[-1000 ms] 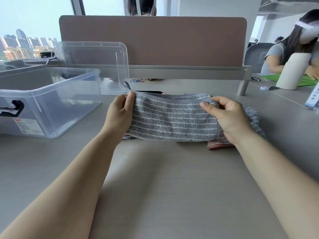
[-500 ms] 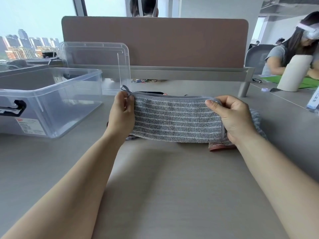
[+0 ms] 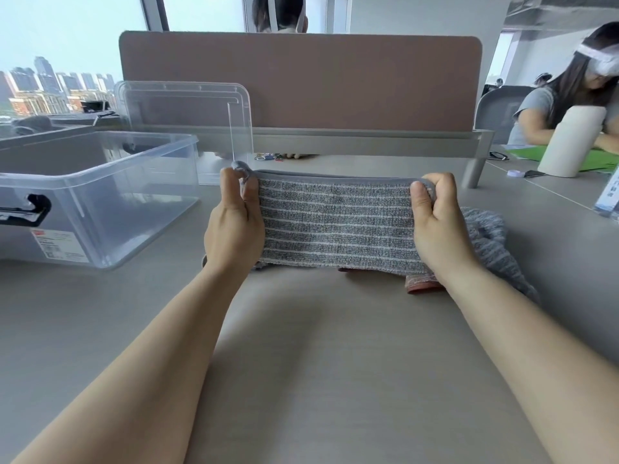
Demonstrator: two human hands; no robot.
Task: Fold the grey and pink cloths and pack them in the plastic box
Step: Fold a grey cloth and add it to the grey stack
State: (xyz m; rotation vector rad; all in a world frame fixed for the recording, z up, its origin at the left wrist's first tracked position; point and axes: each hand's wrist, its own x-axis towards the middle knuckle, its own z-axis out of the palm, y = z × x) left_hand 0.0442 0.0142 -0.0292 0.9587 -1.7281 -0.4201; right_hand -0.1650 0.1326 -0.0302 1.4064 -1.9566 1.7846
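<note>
A grey cloth with thin white stripes hangs stretched between my two hands above the desk. My left hand pinches its upper left corner, and my right hand pinches its upper right corner. Its lower edge touches the desk. A pink cloth peeks out under the grey one, below my right wrist. More grey striped fabric lies bunched to the right of my right hand. The clear plastic box stands open and empty at the left.
The box's clear lid leans upright against the brown desk divider. A white cylinder and green sheets lie at the far right, where a person sits. Another person sits behind the divider.
Both hands have lifted the grey cloth's top edge higher and pulled it taut; the fingers have curled tighter round the corners.
</note>
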